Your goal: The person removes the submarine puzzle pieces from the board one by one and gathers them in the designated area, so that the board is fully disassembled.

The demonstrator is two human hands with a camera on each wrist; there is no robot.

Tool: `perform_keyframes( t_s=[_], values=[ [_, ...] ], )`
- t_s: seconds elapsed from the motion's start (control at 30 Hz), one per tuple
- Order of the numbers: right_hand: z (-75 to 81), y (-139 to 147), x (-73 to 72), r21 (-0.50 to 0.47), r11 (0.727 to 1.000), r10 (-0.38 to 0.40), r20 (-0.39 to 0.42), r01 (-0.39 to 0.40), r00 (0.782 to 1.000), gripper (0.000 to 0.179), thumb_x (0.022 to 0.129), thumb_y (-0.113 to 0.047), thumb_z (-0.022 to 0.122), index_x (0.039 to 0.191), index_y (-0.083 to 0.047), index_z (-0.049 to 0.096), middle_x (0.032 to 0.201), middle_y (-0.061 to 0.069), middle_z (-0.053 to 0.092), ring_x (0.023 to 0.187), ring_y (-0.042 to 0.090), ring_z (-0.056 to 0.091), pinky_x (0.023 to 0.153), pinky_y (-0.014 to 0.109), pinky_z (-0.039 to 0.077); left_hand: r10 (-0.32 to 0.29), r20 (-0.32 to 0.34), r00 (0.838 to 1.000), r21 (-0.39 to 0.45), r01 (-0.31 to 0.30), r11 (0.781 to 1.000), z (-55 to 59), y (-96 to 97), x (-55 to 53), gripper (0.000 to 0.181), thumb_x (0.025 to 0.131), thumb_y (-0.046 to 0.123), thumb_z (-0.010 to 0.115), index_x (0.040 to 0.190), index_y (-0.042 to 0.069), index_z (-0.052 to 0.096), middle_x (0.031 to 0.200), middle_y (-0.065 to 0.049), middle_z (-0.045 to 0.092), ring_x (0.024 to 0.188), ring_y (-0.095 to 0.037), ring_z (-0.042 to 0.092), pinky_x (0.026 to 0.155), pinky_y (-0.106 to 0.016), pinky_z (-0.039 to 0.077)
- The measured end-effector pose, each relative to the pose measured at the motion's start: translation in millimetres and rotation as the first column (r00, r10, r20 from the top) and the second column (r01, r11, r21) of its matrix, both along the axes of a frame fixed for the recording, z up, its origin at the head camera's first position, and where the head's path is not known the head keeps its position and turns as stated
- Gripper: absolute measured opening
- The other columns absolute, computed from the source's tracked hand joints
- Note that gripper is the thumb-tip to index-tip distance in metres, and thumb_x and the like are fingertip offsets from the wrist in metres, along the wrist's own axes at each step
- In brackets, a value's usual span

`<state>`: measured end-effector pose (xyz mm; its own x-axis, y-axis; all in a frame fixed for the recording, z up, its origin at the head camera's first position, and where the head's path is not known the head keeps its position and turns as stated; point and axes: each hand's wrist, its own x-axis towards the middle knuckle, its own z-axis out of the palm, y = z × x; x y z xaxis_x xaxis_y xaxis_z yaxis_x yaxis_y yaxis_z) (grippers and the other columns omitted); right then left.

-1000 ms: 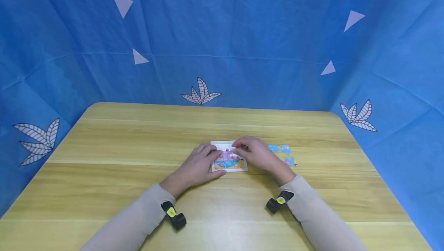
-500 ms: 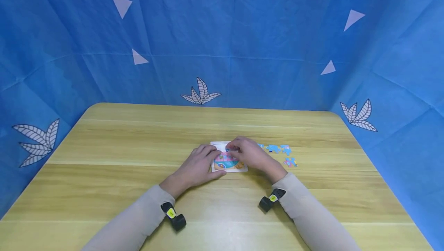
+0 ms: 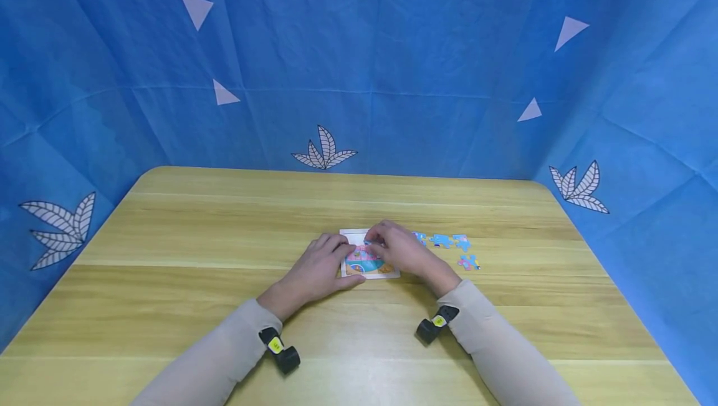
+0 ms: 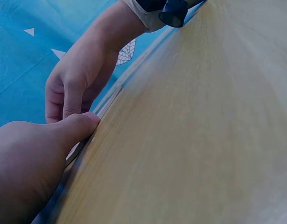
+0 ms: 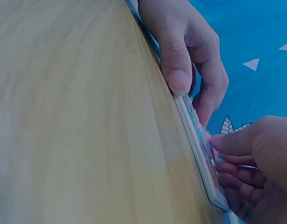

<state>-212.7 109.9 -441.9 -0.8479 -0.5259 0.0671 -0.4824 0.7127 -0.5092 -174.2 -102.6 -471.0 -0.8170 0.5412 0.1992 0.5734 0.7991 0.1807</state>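
A small jigsaw puzzle board (image 3: 382,275) with a white border lies mid-table, its lower part filled with a pink, teal and sandy picture. My left hand (image 3: 315,270) holds the board at its left side, thumb along the near edge and fingers bent over the left part. Over the upper middle, my right hand (image 3: 405,251) pinches a small blue puzzle piece (image 3: 367,242) between thumb and forefinger, mostly covered by the fingertips. In the right wrist view, the right thumb and fingers (image 5: 236,142) come right down at the picture surface, and the left thumb (image 5: 178,81) presses the near edge.
Several loose puzzle pieces lie right of the board: a blue one (image 3: 419,238) partly behind the right hand, two more blue ones (image 3: 442,241) in the same row, and a pink-and-blue one (image 3: 469,262) nearer. A blue curtain (image 3: 370,69) hangs behind the wooden table (image 3: 224,219).
My right hand has moved slightly left across the board with the piece, uncovering a loose blue piece beside it, then stays nearly still. The left hand has kept its place.
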Motion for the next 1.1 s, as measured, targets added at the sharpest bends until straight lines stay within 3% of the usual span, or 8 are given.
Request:
perform_keyframes(
  t_s=[0.37, 0.8, 1.1],
  values=[
    [-2.2, 1.4, -0.4, -0.094, 0.995, -0.011, 0.07, 0.018, 0.997, 0.012, 0.097, -0.022, 0.064, 0.105, -0.013, 0.062, 0.086, -0.007, 0.062, 0.077, 0.008, 0.058, 0.07, 0.03, 0.05, -0.03, -0.008, 1.0, 0.009, 0.031, 0.999, 1.4, -0.8, 0.9, 0.072, 0.089, 0.064, 0.057, 0.133, 0.007, 0.06, 0.127, -0.006, 0.052, 0.12, -0.024, 0.045, 0.105, -0.042, 0.038],
    [-3.0, 6.6, 0.4, -0.206, 0.978, -0.006, 0.121, 0.031, 0.993, 0.009, 0.099, -0.014, 0.058, 0.107, -0.013, 0.062, 0.09, -0.004, 0.062, 0.078, 0.01, 0.061, 0.067, 0.029, 0.053, -0.029, -0.002, 1.0, -0.004, 0.029, 1.0, 3.0, -0.2, 1.1, 0.073, 0.089, 0.065, 0.056, 0.134, 0.006, 0.059, 0.128, -0.007, 0.052, 0.122, -0.025, 0.045, 0.106, -0.042, 0.037],
    [5.5, 13.3, 0.9, -0.256, 0.965, -0.031, 0.1, 0.056, 0.994, 0.011, 0.1, -0.016, 0.058, 0.108, -0.01, 0.064, 0.094, -0.004, 0.064, 0.085, 0.013, 0.061, 0.075, 0.033, 0.052, -0.017, 0.015, 1.0, -0.014, 0.017, 1.0, 3.4, 0.4, 2.0, 0.074, 0.089, 0.066, 0.055, 0.135, 0.009, 0.058, 0.13, -0.007, 0.051, 0.123, -0.025, 0.044, 0.108, -0.042, 0.035]
  ],
)
